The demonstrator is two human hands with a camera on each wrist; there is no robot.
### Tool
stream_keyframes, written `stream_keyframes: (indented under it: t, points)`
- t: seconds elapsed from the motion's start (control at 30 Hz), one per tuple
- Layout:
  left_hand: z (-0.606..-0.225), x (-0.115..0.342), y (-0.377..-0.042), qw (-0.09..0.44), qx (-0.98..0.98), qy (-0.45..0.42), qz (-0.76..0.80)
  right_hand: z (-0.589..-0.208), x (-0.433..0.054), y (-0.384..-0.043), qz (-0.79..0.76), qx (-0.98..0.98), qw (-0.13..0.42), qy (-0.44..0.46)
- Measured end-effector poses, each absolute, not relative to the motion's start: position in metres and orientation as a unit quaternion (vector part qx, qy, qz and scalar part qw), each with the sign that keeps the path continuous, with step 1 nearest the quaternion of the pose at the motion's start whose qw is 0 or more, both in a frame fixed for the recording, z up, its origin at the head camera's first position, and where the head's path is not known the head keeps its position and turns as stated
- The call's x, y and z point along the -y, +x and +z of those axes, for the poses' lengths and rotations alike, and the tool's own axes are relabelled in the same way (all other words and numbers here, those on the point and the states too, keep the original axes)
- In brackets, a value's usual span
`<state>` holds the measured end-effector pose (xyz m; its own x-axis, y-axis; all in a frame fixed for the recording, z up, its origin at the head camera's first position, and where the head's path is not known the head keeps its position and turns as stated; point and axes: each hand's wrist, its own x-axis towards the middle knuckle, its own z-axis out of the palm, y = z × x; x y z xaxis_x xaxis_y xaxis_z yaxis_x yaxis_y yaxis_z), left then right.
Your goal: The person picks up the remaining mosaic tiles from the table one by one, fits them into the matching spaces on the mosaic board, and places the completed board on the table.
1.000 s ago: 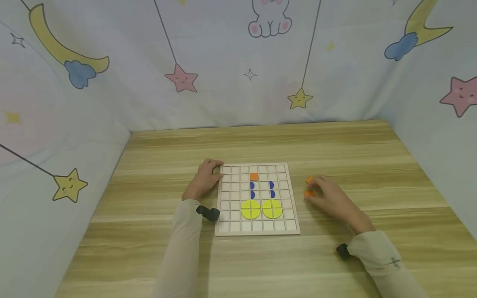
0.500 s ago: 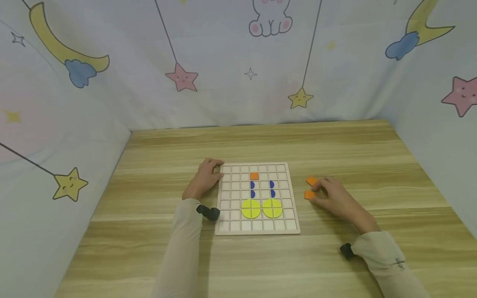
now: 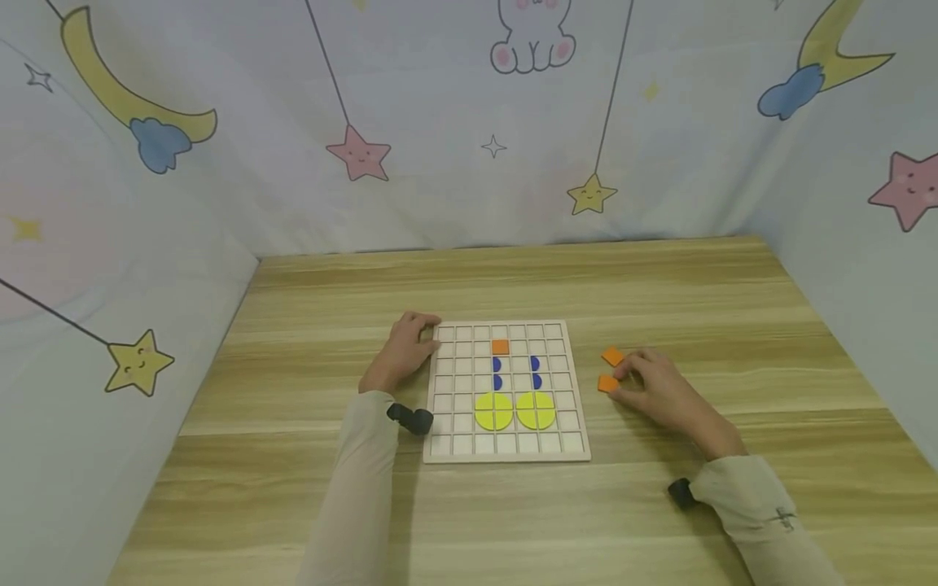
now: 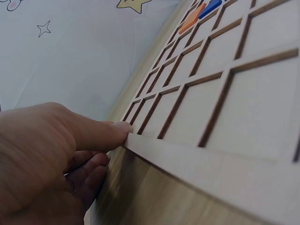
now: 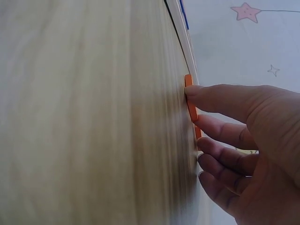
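In the head view, a white gridded board lies on the table, holding an orange square tile, several blue half-round tiles and several yellow quarter-round tiles forming two discs. My left hand rests against the board's left side near its far corner; in the left wrist view the straight thumb touches the rim. My right hand pinches the nearer of two loose orange square tiles between thumb and index finger, right of the board. The other loose orange tile lies just beyond it.
The wooden table stretches around the board on every side. A pale curtain printed with stars and moons encloses its back and sides. A black wrist camera sits on the left sleeve, another black camera on the right.
Compared with one second ago, my right hand has shifted slightly to the right, showing more of both loose orange tiles. During the last half second it stays almost still. My left hand keeps its place.
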<state>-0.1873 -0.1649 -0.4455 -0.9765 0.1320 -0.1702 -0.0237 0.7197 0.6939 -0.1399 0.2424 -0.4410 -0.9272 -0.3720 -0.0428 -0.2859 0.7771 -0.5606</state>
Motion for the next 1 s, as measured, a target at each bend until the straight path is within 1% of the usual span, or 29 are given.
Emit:
stream_keyframes:
  t: [0.33, 0.57, 1.0]
  points:
    - [-0.444, 0.165, -0.186, 0.103, -0.922, 0.032, 0.372, -0.441, -0.236, -0.144, -0.281, -0.94, 0.059, -0.184]
    - [-0.444, 0.165, -0.187, 0.103, -0.923, 0.034, 0.37, -0.433, -0.224, -0.153, -0.277, -0.939, 0.033, -0.201]
    - [-0.446, 0.166, -0.187, 0.104, -0.924, 0.037, 0.367, -0.423, -0.196, -0.164, -0.289, -0.937, 0.054, -0.187]
